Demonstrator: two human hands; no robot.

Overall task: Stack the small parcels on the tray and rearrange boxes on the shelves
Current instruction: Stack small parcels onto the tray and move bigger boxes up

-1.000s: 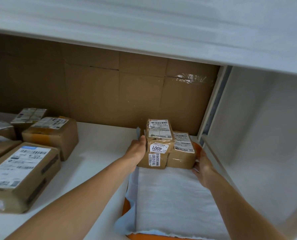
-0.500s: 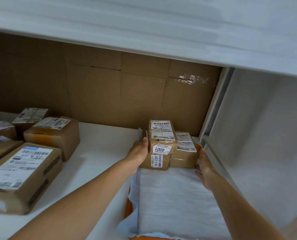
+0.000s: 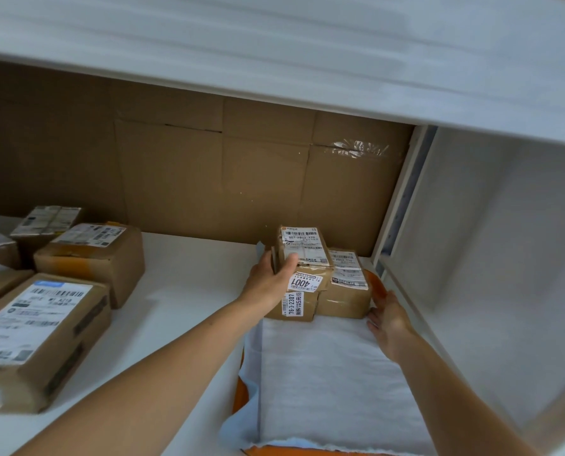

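Several parcels [image 3: 342, 292], left hand [image 3: 268, 283] gripping top parcel [image 3: 306, 246], right hand [image 3: 389, 319] beside

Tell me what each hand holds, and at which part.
The left hand grips the top small brown cardboard parcel at its near left edge, thumb on top. The right hand holds nothing.

Parcels [image 3: 320, 278] at tray's [image 3: 375, 284] back — boxes [image 3: 44, 330] left.
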